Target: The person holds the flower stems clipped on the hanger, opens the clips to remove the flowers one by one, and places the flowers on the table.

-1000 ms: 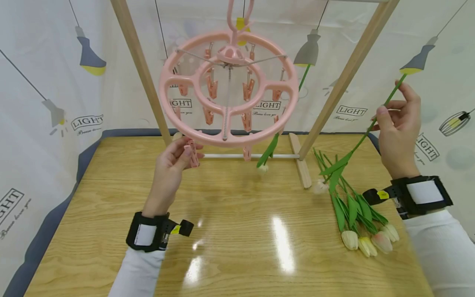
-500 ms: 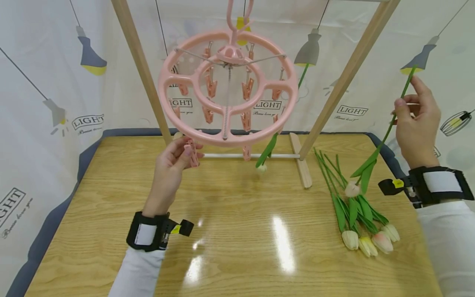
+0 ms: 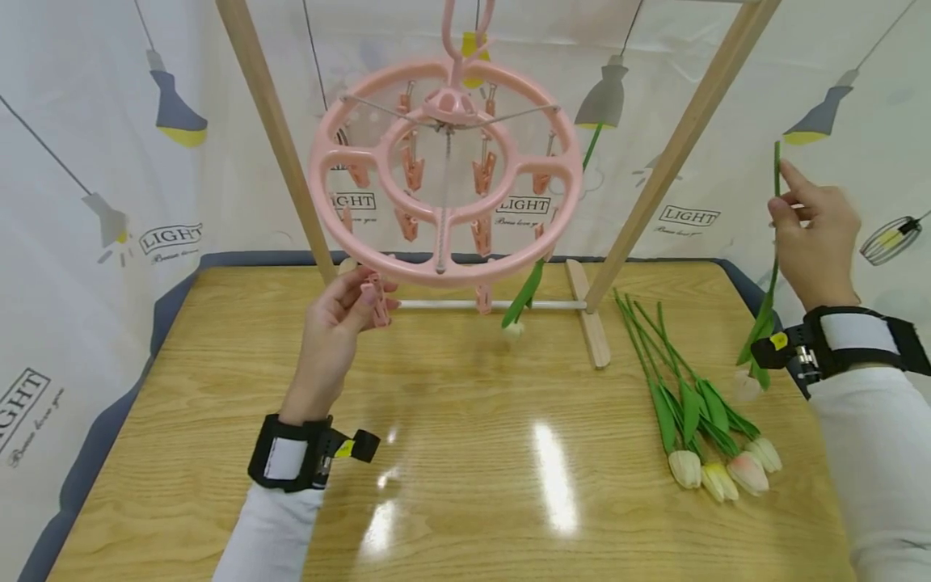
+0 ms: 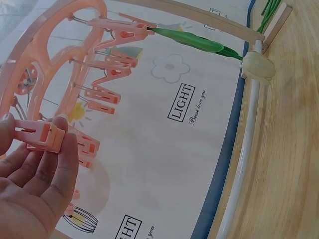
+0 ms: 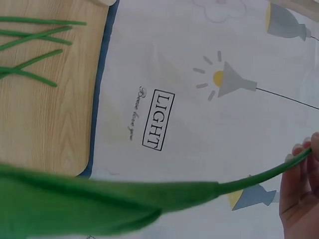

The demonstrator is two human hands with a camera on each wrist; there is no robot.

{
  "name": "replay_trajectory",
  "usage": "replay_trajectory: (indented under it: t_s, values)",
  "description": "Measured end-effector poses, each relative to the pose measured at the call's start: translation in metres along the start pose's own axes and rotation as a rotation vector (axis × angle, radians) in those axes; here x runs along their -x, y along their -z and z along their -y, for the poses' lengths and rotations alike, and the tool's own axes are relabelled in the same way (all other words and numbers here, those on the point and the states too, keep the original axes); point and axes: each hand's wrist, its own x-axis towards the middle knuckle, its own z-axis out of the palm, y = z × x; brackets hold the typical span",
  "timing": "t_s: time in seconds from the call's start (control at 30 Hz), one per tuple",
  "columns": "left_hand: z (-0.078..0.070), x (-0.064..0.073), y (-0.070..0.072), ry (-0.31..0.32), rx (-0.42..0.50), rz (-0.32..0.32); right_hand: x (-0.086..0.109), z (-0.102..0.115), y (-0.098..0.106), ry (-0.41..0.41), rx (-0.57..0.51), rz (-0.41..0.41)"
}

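Observation:
My left hand pinches a pink clothespin that hangs at the front left of the round pink clip hanger. In the left wrist view the thumb and fingers press that clothespin from two sides. Off to the right, my right hand holds a tulip by its green stem, blossom down. Its large leaf crosses the bottom of the right wrist view. Another tulip hangs head down from a clip at the hanger's right side.
Several tulips lie in a bunch on the right of the wooden table. A wooden frame with a white lower bar stands around the hanger. Behind it hangs a printed cloth.
My right hand has moved right, taking the tulip away from the bunch, and the stem has swung from slanted to nearly upright. The left hand stays on its clothespin.

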Motion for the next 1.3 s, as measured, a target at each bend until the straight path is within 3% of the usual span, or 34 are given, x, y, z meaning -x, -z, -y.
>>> replay_trajectory:
  t_s: [0.4, 0.9, 1.3]
  values:
    - [0.001, 0.0, 0.0, 0.01, -0.007, -0.001, 0.0, -0.021, -0.007, 0.085, 0.144, 0.162]
    - [0.002, 0.0, 0.0, -0.009, 0.001, 0.005, 0.025, -0.058, -0.025, 0.106, 0.304, 0.381]
    - [0.002, 0.0, 0.001, -0.018, 0.009, 0.011, 0.052, -0.075, -0.048, 0.146, 0.333, 0.443]
